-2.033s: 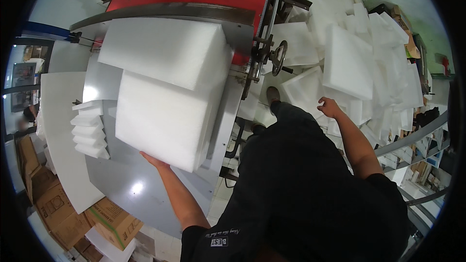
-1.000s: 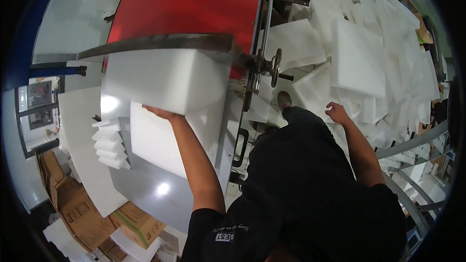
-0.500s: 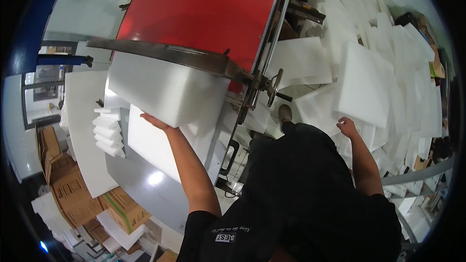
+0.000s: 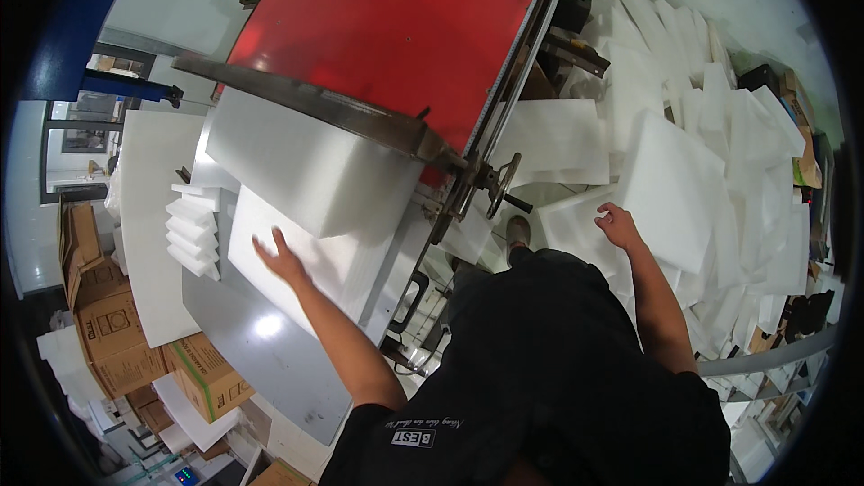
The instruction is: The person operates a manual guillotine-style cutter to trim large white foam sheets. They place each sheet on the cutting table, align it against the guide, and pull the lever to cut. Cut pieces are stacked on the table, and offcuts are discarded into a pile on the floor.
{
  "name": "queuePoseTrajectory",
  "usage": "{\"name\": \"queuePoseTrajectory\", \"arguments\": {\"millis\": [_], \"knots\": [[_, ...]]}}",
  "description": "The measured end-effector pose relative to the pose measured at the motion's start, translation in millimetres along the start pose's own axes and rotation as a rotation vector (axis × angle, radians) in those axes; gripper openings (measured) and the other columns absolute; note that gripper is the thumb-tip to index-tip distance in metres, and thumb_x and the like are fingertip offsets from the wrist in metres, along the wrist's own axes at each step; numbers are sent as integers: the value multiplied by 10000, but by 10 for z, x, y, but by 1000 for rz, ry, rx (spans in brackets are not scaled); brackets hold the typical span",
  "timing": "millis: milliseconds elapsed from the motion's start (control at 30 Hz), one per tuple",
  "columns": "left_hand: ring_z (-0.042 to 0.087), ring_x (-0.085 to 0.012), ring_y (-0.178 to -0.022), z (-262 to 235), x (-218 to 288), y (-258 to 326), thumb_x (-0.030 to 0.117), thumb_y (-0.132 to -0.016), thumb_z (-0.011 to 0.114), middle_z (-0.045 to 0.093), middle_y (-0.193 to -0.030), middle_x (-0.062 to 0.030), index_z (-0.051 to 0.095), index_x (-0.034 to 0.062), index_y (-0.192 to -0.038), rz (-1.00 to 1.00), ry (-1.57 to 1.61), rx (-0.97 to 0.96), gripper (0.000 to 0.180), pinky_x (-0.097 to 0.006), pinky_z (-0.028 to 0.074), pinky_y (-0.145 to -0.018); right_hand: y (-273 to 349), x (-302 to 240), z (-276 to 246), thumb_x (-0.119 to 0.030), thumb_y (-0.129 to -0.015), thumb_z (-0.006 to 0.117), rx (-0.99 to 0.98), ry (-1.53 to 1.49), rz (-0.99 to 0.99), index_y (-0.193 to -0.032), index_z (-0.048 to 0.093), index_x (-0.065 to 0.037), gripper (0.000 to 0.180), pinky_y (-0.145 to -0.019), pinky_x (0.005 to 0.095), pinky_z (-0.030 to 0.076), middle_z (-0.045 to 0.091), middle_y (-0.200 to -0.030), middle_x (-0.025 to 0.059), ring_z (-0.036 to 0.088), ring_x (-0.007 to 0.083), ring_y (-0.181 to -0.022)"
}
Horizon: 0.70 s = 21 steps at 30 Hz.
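Nearest to me, my own dark shirt fills the lower middle of the view and hides the floor under me. My left hand (image 4: 281, 258) lies flat, fingers spread, on the face of the lower foam block (image 4: 301, 265), holding nothing. That block rests on the grey metal table (image 4: 270, 351), and the upper foam block (image 4: 310, 171) sits on top of it, hiding its far part. Just left of my hand I see a small stack of thin foam pieces (image 4: 191, 234).

My right hand (image 4: 617, 223) is out to the side, fingers loosely curled, touching the edge of a foam sheet (image 4: 670, 189) in the loose pile; I cannot tell whether it grips the sheet or only rests there.

Farther off, a steel bar (image 4: 315, 103) crosses above the upper block, with a handwheel (image 4: 498, 184) at its right end. Beyond lies the red machine bed (image 4: 405, 18), cut off at the top. Cardboard boxes (image 4: 108, 333) at the left rim are bent by the lens.
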<state>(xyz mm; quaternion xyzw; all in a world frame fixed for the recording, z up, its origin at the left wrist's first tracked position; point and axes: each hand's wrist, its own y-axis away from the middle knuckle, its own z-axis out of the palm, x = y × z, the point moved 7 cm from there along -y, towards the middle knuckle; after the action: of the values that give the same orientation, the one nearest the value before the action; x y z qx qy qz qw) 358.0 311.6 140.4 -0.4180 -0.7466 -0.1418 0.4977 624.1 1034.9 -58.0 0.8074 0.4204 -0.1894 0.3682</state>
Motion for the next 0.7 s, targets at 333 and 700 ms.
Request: {"name": "queuePoseTrajectory", "arguments": {"millis": [333, 700], "knots": [[511, -392, -1330, -1297, -1709, 369, 497, -928, 632, 494, -1485, -199, 355, 27, -1529, -807, 616, -344, 811, -532, 441, -1099, 365, 509, 238, -242, -828, 721, -208, 222, 48, -1112, 685, -35, 353, -781, 413, 556, 709, -820, 168, 701, 315, -811], [555, -419, -1267, -1292, -2056, 457, 419, -916, 631, 535, -1433, -226, 388, -3, -1500, -770, 772, -292, 761, -523, 481, -1064, -191, -425, 83, -240, -835, 719, -268, 311, -120, -1131, 678, -41, 359, -786, 433, 554, 713, -846, 171, 700, 339, -825]]}}
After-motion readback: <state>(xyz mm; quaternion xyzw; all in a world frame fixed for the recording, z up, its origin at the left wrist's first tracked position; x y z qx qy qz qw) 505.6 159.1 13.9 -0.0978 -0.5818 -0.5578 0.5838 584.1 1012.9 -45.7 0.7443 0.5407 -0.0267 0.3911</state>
